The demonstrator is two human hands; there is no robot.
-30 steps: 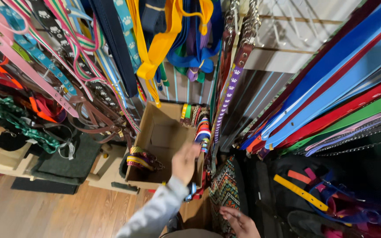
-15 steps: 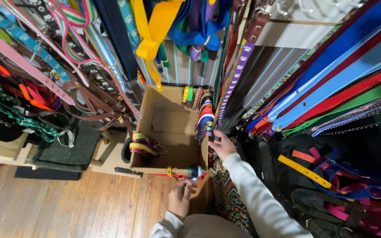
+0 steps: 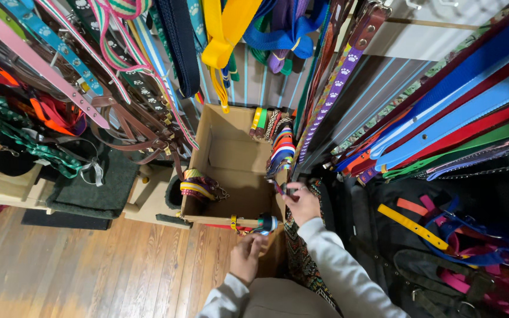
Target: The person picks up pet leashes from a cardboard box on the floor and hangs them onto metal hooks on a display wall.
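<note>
An open cardboard box (image 3: 226,154) stands on the floor under racks of hanging collars and leashes. Over its right wall hang several striped collars (image 3: 280,152); more lie bunched on its left rim (image 3: 194,187). My right hand (image 3: 301,202) reaches to the box's right edge and pinches the buckle end of a collar there. My left hand (image 3: 247,257) is lower, at the near rim, with its fingers closed on a red strap with a yellow clip (image 3: 234,224). A blue-and-green rolled collar (image 3: 266,224) sits on that rim just right of it.
Coloured collars and leashes hang thickly at the left (image 3: 66,88) and top. Long blue, red and green straps (image 3: 455,123) slant down at the right. Dark bags with pink and orange straps (image 3: 443,259) fill the lower right. Wooden floor (image 3: 89,277) lies at the lower left.
One second ago my left hand reached into the box with the right one low. Now the left has dropped to the near rim and the right has gone up to the box's right edge.
</note>
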